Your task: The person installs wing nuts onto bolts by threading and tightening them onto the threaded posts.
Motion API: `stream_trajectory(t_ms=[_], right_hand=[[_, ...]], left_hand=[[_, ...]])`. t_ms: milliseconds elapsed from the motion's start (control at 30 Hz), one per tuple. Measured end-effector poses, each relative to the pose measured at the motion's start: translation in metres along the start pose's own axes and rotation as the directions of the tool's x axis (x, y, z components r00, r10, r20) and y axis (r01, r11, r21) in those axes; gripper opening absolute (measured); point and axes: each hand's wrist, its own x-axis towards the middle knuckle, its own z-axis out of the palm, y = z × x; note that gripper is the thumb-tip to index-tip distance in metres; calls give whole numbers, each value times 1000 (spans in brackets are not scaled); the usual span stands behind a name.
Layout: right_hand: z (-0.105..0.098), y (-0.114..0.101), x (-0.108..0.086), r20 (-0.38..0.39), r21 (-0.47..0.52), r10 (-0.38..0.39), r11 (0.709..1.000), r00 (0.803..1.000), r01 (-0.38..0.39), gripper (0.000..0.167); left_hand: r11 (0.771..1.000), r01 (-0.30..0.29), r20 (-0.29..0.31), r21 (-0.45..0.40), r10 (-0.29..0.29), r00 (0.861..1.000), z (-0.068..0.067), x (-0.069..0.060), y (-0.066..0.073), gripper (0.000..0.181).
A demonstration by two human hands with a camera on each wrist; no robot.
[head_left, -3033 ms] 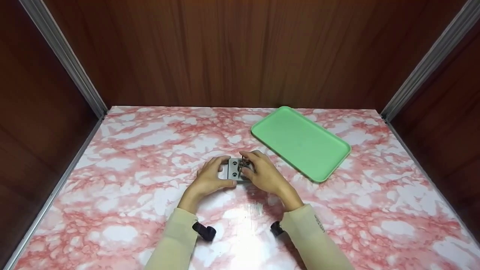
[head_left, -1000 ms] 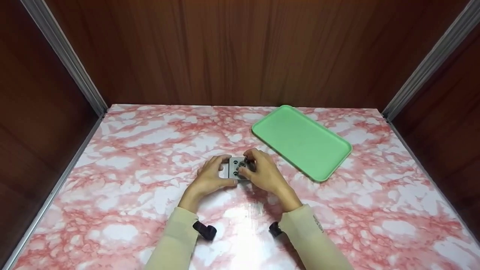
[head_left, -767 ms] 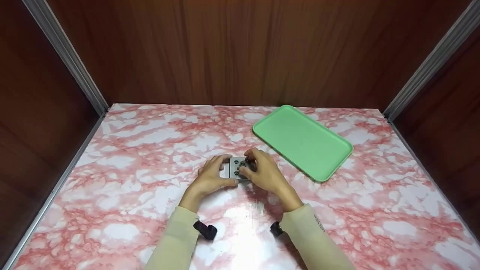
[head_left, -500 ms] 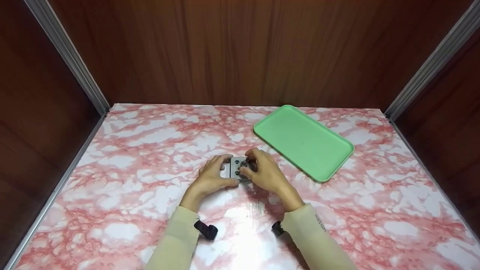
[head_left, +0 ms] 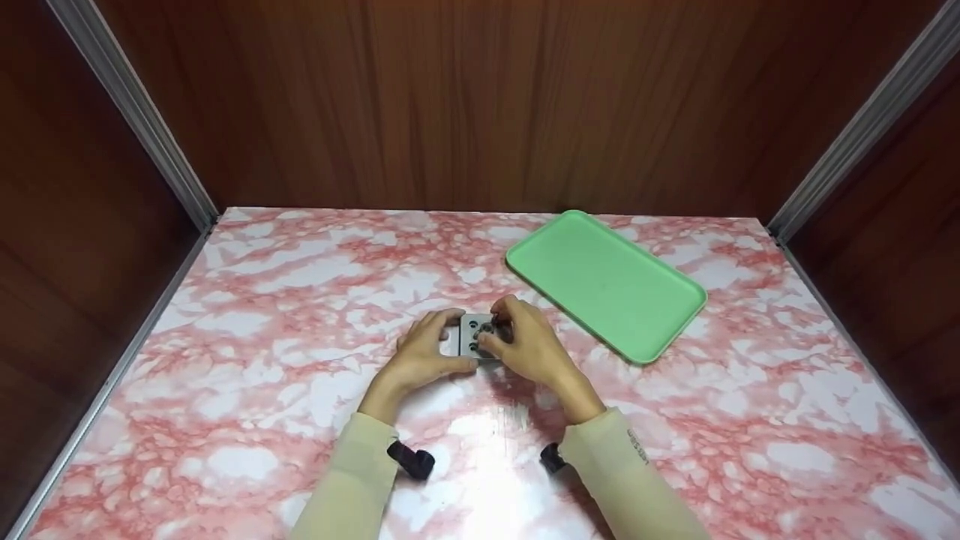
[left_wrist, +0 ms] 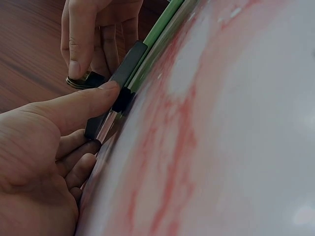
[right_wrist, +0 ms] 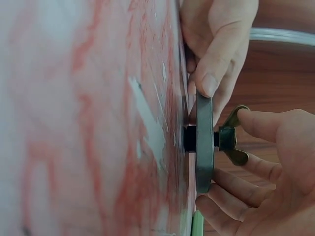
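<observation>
A grey rectangular metal plate point(head_left: 466, 335) with dark round holes lies level just above the red-and-white marbled tabletop point(head_left: 247, 360), with a black bolt head point(right_wrist: 190, 138) between its underside and the table. On the plate's upper side sits a brass-toned wing nut point(right_wrist: 227, 138), its two wings standing up and away from the face. The left hand point(head_left: 421, 356) grips the plate at its left end, thumb along the near edge and fingertips at the far edge, the palm held clear of the plate. The right hand point(head_left: 536, 346) pinches the wing nut over the plate, thumb on one wing and index finger on the other; its remaining fingers curl beside the plate's right end. Beyond the plate and to its right, well apart from it, a shallow green tray point(head_left: 604, 289) lies at an angle on the table. Nearer the person than the plate are the pale yellow left sleeve point(head_left: 345, 476) and right sleeve point(head_left: 630, 476), each with a black wrist device at the cuff. Far behind the plate rises a dark brown wood-grain back wall point(head_left: 450, 105).
</observation>
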Motion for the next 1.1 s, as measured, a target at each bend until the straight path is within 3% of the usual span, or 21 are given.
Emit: stream_trajectory(t_ms=[667, 1100], right_hand=[[3, -4, 1, -45, -34, 8, 999, 999, -9, 34], [5, -7, 1, -88, -43, 97, 994, 991, -101, 35]], left_hand=[[1000, -2, 0, 11, 2, 1000, -1, 0, -1, 90], [999, 4, 1, 32, -4, 1000, 0, -1, 1, 92]])
